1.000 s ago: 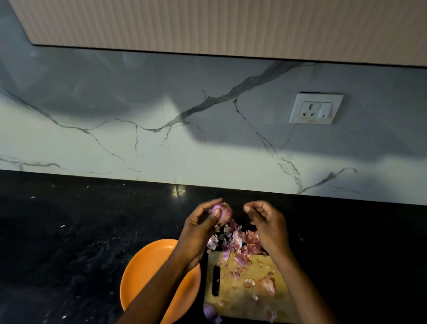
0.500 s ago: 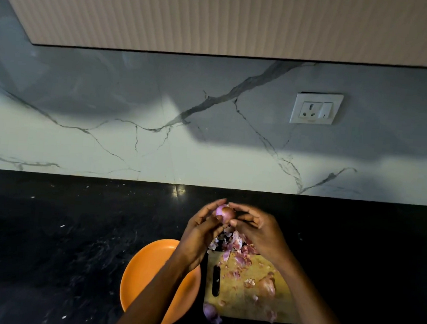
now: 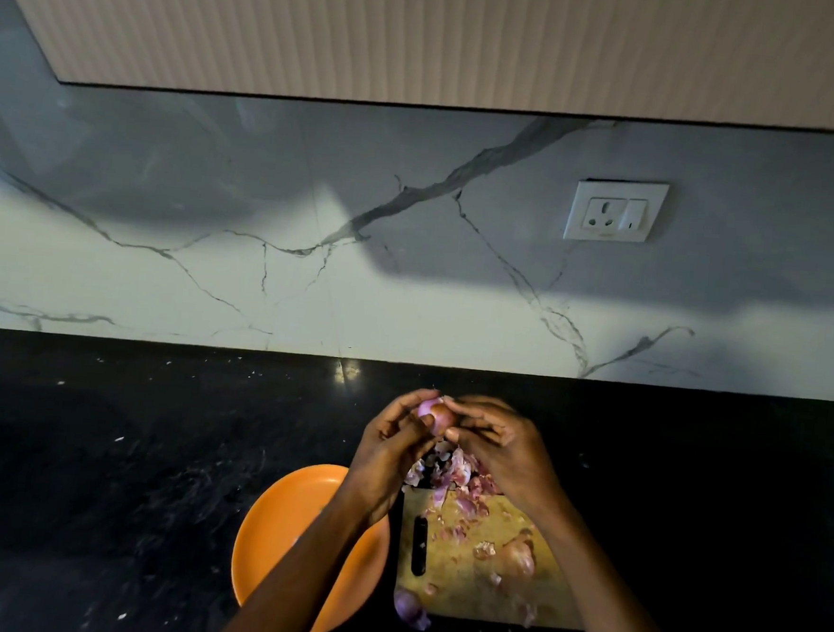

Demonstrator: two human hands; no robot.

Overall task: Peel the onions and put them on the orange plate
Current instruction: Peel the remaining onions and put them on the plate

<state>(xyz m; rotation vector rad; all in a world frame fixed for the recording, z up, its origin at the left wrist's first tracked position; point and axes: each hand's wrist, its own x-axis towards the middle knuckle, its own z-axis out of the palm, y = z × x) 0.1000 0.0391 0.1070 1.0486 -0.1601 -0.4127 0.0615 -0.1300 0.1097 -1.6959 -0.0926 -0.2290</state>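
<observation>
While one black stone bench (image 3: 98, 466) spreads under everything, one marble-patterned wall panel (image 3: 210, 276) with a single white socket plate (image 3: 615, 211) rises behind it, below one ribbed pale cabinet (image 3: 425, 35). One yellowish wooden cutting board (image 3: 465, 585) with a dark slot lies on the bench, just right of one round orange plate (image 3: 280, 543); what lies on the plate under the left forearm cannot be made out. One heap of purple onion skins (image 3: 453, 476) sits at the board's far edge. Three small purple onions can be counted: one brown-skinned onion (image 3: 519, 560) resting on the board, one purple onion (image 3: 409, 609) at the board's near left corner, and one small pinkish onion (image 3: 435, 413) held in the air above the skins, between both hands. The left hand (image 3: 388, 457) has its grip curled round this onion from the left. The right hand (image 3: 500, 445) pinches at the onion's right side with fingertips and thumb.
</observation>
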